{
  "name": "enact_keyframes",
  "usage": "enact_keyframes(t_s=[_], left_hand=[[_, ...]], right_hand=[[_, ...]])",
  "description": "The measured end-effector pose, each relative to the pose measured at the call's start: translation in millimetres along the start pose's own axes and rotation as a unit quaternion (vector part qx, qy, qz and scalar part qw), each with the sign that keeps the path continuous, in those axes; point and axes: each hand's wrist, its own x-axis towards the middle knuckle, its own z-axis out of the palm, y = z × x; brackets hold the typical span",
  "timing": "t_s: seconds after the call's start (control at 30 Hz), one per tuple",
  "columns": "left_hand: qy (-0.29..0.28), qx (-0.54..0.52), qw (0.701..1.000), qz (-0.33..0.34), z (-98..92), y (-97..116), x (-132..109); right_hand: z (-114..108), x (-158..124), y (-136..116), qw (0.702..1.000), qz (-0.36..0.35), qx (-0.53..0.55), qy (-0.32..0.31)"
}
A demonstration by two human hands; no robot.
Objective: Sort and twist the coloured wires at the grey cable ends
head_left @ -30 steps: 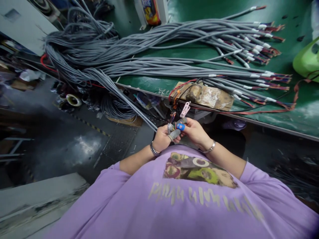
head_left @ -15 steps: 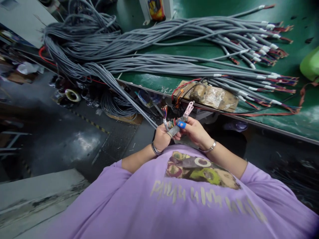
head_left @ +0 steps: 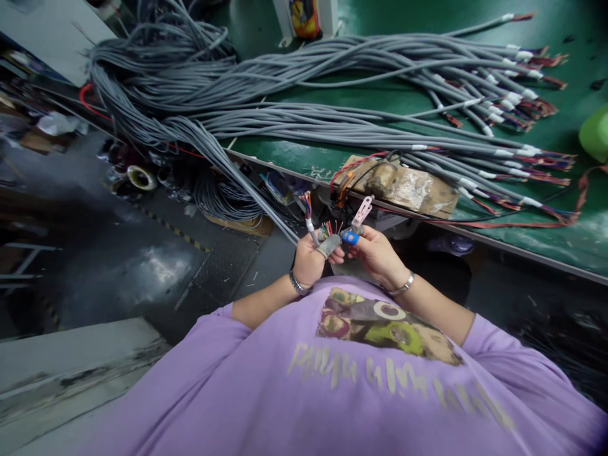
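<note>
My left hand [head_left: 310,263] is closed around the end of a grey cable [head_left: 310,229], its thumb in a grey covering. Coloured wires stick up from the cable's white-banded tip, and more thin coloured wires [head_left: 331,228] fan out above the thumb. My right hand [head_left: 377,253] is closed close beside it, fingertips near the fanned wires. Blue tape wraps the right thumb. From the right fingers juts a flat pink slotted tool [head_left: 363,210], pointing up and away; its lower end is hidden.
A thick bundle of grey cables [head_left: 285,69] lies along the green bench [head_left: 579,221], with several white-banded ends at the right. A taped cardboard block [head_left: 418,190] sits on the bench's near edge. Coiled cable [head_left: 228,206] rests below, and a green object [head_left: 596,133] stands far right.
My hands have moved slightly apart. The thin wires between them now show more widely fanned, and the cable tip leans further left. The whole view has shifted slightly.
</note>
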Motion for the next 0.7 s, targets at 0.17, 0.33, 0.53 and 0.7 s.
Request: enact_keyframes(t_s=[0.17,0.33,0.53,0.7], left_hand=[[0.029,-0.031,0.999,0.004,0.9,4.1,1.1],[0.048,-0.053,0.997,0.012,1.7,6.4,0.9],[0.015,-0.047,0.998,0.028,0.2,-0.2,-0.4],[0.017,-0.032,0.999,0.021,-0.6,-2.2,-0.2]], right_hand=[[-3.1,-1.1,-2.9,1.000,-0.006,-0.001,0.018],[-8.6,-3.6,-4.5,0.999,0.000,0.026,0.027],[1.0,-4.2,-5.7,1.000,0.016,0.017,-0.004],[5.0,-3.6,-5.0,0.999,-0.022,0.004,0.023]])
